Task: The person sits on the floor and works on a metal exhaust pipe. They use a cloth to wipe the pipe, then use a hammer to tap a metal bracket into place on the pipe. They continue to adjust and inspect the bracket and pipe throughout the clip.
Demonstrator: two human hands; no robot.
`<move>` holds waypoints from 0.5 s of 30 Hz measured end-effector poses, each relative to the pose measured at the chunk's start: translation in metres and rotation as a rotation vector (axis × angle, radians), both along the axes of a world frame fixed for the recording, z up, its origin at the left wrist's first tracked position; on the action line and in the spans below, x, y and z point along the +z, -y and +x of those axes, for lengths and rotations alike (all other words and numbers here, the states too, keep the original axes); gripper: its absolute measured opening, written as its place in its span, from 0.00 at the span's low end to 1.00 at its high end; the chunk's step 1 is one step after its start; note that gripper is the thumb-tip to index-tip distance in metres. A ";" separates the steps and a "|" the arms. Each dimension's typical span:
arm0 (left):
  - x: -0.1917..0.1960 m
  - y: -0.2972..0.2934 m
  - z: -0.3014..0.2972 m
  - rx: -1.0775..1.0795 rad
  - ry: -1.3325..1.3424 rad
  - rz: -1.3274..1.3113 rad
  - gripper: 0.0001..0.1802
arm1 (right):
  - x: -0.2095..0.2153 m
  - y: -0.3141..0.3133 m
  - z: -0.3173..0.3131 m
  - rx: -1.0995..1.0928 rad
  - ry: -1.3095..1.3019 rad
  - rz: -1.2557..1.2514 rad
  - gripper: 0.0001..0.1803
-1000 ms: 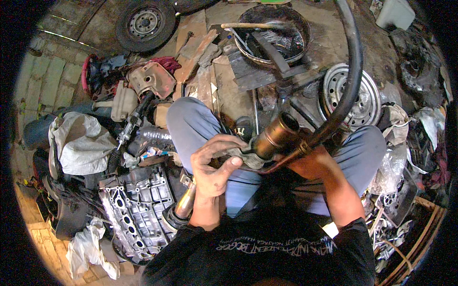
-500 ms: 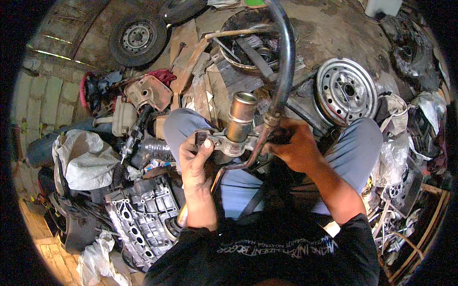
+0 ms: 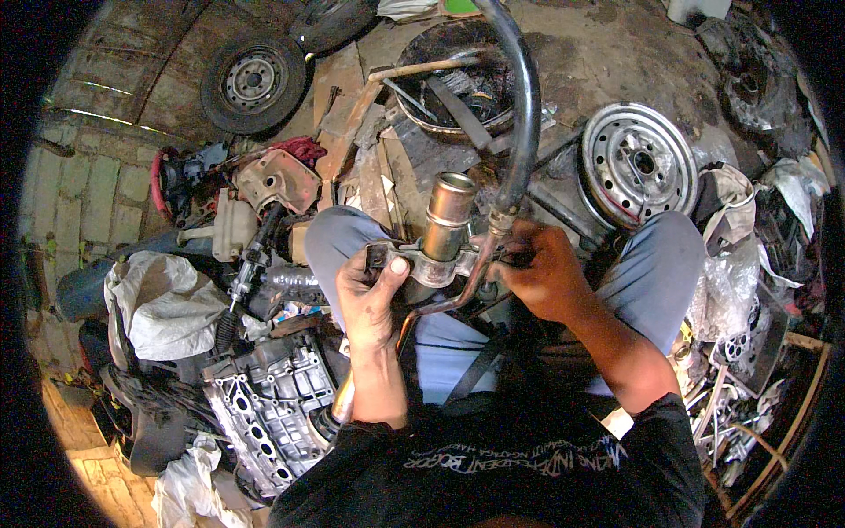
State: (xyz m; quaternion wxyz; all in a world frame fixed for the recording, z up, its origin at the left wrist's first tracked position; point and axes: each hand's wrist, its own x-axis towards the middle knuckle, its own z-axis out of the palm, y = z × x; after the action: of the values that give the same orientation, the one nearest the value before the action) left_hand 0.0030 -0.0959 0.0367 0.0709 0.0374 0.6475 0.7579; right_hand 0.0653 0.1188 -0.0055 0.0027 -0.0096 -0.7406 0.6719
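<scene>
Between my raised knees I hold a short brassy metal pipe [image 3: 447, 216] with a ridged, open upper end. A grey metal flange [image 3: 437, 271] surrounds its base. My left hand [image 3: 370, 299] grips the flange's left end, thumb on top. A thin bent metal tube [image 3: 466, 297] passes along the flange's right side, and a thick black hose [image 3: 525, 114] joins its upper end at a clamp [image 3: 501, 218]. My right hand [image 3: 550, 273] is closed around the flange's right side by this tube; its fingertips are partly hidden, so their exact hold does not show.
An engine block [image 3: 268, 409] lies at lower left beside a white sack [image 3: 167, 304]. A bare steel wheel rim [image 3: 640, 163] stands near my right knee. Ahead are a black basin [image 3: 449, 132], wood scraps and a tyre [image 3: 255, 84]. Metal parts [image 3: 744, 422] crowd the lower right.
Both hands keep their hold and the pipe stays almost where it was. The surroundings have shifted slightly in the picture.
</scene>
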 end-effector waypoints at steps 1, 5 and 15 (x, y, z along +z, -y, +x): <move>0.001 -0.001 0.000 -0.003 0.013 -0.011 0.13 | -0.001 -0.001 -0.001 0.003 -0.002 -0.016 0.16; 0.007 -0.007 -0.003 -0.037 0.095 -0.012 0.12 | -0.004 -0.009 -0.005 0.006 0.043 0.231 0.16; -0.005 -0.013 -0.018 -0.069 0.169 -0.042 0.13 | -0.033 -0.001 -0.007 -0.189 -0.106 0.365 0.13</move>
State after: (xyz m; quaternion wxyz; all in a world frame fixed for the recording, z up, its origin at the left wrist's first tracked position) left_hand -0.0148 -0.0833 0.0313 0.1523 -0.0059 0.6532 0.7417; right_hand 0.0580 0.1201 -0.0383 0.1064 -0.0430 -0.8447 0.5228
